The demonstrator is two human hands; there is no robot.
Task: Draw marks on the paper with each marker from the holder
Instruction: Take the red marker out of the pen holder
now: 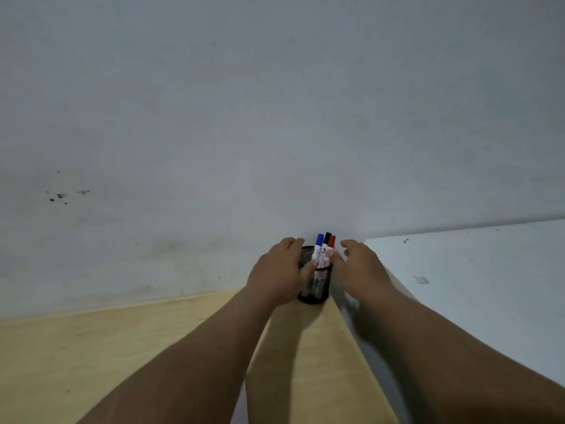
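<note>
A black mesh holder [318, 293] stands at the far edge of the wooden table [128, 347], against the wall. Three markers stick up out of it: one with a blue cap [319, 239], one with a black cap [327, 237] and one with a red cap [332, 241]. My left hand [276, 272] wraps around the holder's left side, thumb across its front. My right hand [359, 269] hovers just right of the markers with fingers spread; its thumb is close to the marker barrels, and I cannot tell whether it touches them. No paper is in view.
A white tabletop [477, 283] adjoins the wooden table on the right. A grey-white wall [275, 117] rises directly behind the holder, with dark specks [61, 195] at the left. Both forearms stretch across the wood from the bottom edge.
</note>
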